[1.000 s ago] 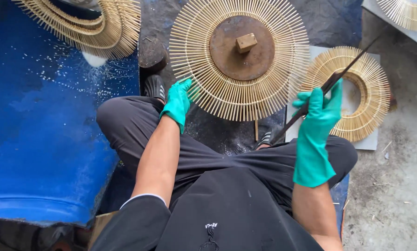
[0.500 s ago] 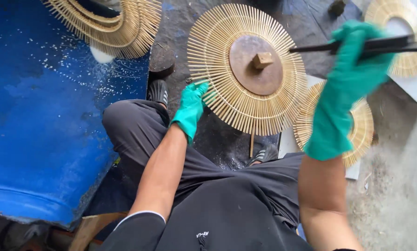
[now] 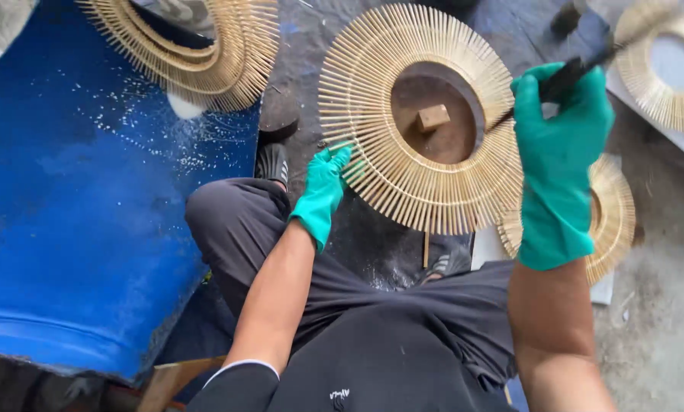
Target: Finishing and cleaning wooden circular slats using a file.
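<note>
A big blue barrel (image 3: 90,221) lies on its side, well to the left of the round stick wheel (image 3: 422,114), its skin dusted with pale specks. The stick wheel, a ring of thin golden sticks fanning out from a brown disc with a small wooden block (image 3: 433,117) at its middle, lies on dark ground in front of the seated person's knees. A second stick ring (image 3: 204,46) rests up-left of the wheel, a third (image 3: 662,69) to its upper right, a fourth (image 3: 609,221) just down-right of it, partly hidden. The right hand (image 3: 559,145), in a green glove, is closed round a dark, thin tool (image 3: 563,76) over the wheel's right edge. The left hand (image 3: 325,187), gloved too, touches the wheel's lower-left sticks with fingers half curled, pinching a stick.
</note>
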